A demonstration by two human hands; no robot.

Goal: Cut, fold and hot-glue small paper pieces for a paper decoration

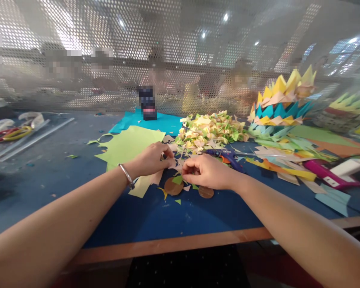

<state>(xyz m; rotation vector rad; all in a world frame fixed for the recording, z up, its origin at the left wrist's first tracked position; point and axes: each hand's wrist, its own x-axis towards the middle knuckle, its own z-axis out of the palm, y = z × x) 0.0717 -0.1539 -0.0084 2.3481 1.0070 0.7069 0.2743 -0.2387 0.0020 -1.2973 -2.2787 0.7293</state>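
Note:
My left hand [151, 160], with a silver bracelet at its wrist, hovers over pale pink paper scraps [178, 160] at the table's middle. Its thumb and fingers are curled together at the edge of a small pink scrap. Close to its right, my right hand [208, 172] has its fingers bent inward; what they hold, if anything, is hidden. Below the hands lie a brown cardboard disc [173, 187] with a green scrap on it and a smaller brown disc [206, 192]. A light green paper sheet [132, 146] extends behind my left hand. Beside my right hand rests a dark blue glue gun [232, 158].
A heap of folded paper pieces [213, 130] stands behind the hands. At the right are a tiered paper-point model [283, 106], paper strips [288, 170] and a magenta power strip [333, 175]. Scissors [13, 134] and clear sticks [37, 140] lie left. A perforated metal screen [174, 52] borders the back.

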